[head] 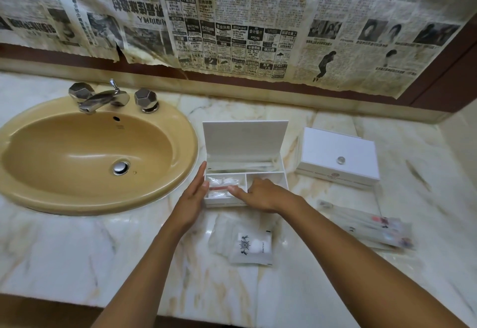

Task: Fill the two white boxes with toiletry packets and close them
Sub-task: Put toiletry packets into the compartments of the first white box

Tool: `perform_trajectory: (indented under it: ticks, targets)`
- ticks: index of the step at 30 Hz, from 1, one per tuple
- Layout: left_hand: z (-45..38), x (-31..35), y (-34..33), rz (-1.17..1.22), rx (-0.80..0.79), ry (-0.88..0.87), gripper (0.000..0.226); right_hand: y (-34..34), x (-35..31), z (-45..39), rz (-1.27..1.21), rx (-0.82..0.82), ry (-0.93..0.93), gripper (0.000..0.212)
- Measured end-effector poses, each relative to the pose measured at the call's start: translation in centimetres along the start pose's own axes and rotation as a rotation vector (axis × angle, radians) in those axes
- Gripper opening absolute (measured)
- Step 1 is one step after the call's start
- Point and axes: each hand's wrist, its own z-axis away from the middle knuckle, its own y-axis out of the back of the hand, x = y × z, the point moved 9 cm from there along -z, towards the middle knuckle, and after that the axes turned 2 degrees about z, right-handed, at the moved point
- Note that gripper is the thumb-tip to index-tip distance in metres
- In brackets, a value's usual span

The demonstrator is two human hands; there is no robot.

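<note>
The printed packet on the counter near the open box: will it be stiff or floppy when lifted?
Probably floppy: the printed packet looks like thin frosted film lying flat on the counter. Likely light, since it holds only small white pieces. It may slide on the smooth marble.

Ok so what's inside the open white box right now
The open white box holds clear packets in its front-left compartment and long ones along the back. The right hand covers the front-right compartment, so its contents can't be seen.
</note>
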Motion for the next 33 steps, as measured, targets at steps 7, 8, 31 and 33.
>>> perform_trajectory:
  ticks: [7,8,31,33]
  targets:
    - [0.1,0.1,0.0,-0.024,-0.001,-0.001,0.046,0.4,0.6,0.8,0.05,0.152,-0.011,0.065]
    - [0.1,0.1,0.0,-0.025,0.0,0.0,0.046,0.8,0.3,1.2,0.072,0.218,0.018,0.058]
    - [0.5,0.5,-0.2,-0.076,-0.006,-0.002,0.047,-6.2,-0.8,6.4,0.148,0.123,0.167,0.055]
    - [0.5,0.4,-0.1,-0.075,-0.007,0.0,0.047,-5.9,-0.9,6.5,0.149,0.131,0.164,0.047]
